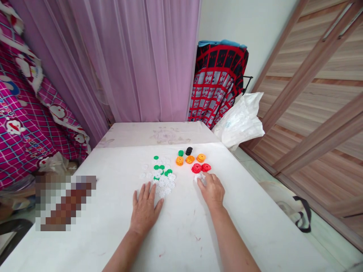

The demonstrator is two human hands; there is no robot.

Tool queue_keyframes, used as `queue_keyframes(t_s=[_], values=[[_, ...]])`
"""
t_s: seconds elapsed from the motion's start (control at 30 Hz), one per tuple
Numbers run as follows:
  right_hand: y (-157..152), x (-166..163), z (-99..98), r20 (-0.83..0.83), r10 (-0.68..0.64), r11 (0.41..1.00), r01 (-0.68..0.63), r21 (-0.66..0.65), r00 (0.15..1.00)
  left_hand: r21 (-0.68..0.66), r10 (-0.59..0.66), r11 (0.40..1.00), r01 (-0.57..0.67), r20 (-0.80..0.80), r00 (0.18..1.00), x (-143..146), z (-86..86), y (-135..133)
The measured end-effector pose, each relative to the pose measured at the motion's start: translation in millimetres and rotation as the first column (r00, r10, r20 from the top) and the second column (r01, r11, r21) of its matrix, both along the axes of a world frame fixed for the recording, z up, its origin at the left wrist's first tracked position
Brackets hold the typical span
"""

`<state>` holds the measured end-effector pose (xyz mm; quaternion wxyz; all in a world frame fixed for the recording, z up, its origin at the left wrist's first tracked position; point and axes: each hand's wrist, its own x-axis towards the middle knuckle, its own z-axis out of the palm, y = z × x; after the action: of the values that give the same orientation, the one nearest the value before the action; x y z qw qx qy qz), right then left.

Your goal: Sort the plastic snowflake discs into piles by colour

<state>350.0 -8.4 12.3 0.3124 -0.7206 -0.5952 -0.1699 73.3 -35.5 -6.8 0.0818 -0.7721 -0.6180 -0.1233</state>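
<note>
Fingertips of right hand touch white piece.

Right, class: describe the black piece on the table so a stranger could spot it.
Start at the white table before the purple curtain. Beyond the right hand lie red pieces, then orange pieces. The black piece sits just behind those, the only dark one there.

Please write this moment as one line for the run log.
left hand: flat on table, beside white pile | right hand: fingers on white piece, near red pieces | grip unclear
</note>
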Motion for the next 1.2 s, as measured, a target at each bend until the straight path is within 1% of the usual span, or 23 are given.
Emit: queue_keyframes(t_s=[0.07, 0.13, 0.23, 0.33, 0.43, 0.53, 0.67, 0.77, 0.87, 0.93, 1.0, 1.1, 1.2], values=[[-6.8, -3.0, 0.4, -0.049, 0.044, 0.999, -0.043, 0.004, 0.998, 0.008, -0.004, 1.000, 0.004, 0.004, 1.000, -0.6, -0.6, -0.3], [-13.6, -6.8, -0.8, -0.077, 0.073, 0.996, -0.077, -0.040, 0.994, 0.000, -0.007, 1.000, 0.007, 0.003, 1.000, -0.6, 0.1, -0.8], [-18.3, -11.4, -4.2, -0.081, 0.074, 0.984, -0.086, -0.153, 0.994, -0.017, -0.005, 1.000, 0.005, -0.001, 1.000, 0.0, 2.2, -1.4], [-15.3, -12.6, -5.9, -0.087, 0.050, 0.975, -0.067, -0.211, 0.995, -0.014, 0.002, 1.000, -0.002, -0.001, 1.000, 0.5, 3.3, -1.5], [-11.1, -11.7, -5.3, -0.093, 0.028, 0.972, -0.049, -0.229, 0.995, -0.009, -0.004, 1.000, 0.004, 0.003, 1.000, 0.4, 3.4, -1.3], [-10.9, -10.5, -5.0, -0.110, 0.023, 0.974, -0.047, -0.220, 0.994, -0.016, -0.001, 1.000, 0.001, 0.005, 1.000, 0.4, 3.5, -1.5], [-12.2, -15.6, -5.8, -0.157, 0.047, 0.971, -0.082, -0.225, 0.986, -0.028, 0.005, 1.000, -0.005, 0.014, 1.000, 1.3, 3.4, -1.9], [-5.1, -31.6, -5.9, -0.227, 0.152, 0.954, -0.203, -0.222, 0.962, -0.029, 0.008, 1.000, -0.008, 0.028, 1.000, 2.5, 3.3, -2.1], [11.0, -55.6, -3.7, -0.272, 0.278, 0.920, -0.337, -0.200, 0.921, -0.033, 0.009, 0.999, -0.008, 0.038, 0.999, 3.2, 5.0, -2.8], [22.8, -70.5, -0.9, -0.279, 0.290, 0.910, -0.354, -0.218, 0.916, -0.048, 0.009, 0.999, -0.007, 0.039, 0.999, 3.4, 7.1, -3.5], [32.1, -80.9, 2.3, -0.277, 0.278, 0.899, -0.351, -0.264, 0.920, -0.063, 0.007, 0.998, -0.005, 0.039, 0.999, 3.6, 9.1, -4.2], [38.7, -88.0, 4.5, -0.267, 0.292, 0.876, -0.369, -0.311, 0.918, -0.074, 0.006, 0.997, -0.003, 0.038, 0.999, 3.9, 10.4, -4.6], [39.2, -90.3, 1.4, -0.230, 0.293, 0.883, -0.355, -0.307, 0.928, -0.074, 0.010, 0.997, -0.007, 0.035, 0.999, 3.9, 9.7, -4.4]])
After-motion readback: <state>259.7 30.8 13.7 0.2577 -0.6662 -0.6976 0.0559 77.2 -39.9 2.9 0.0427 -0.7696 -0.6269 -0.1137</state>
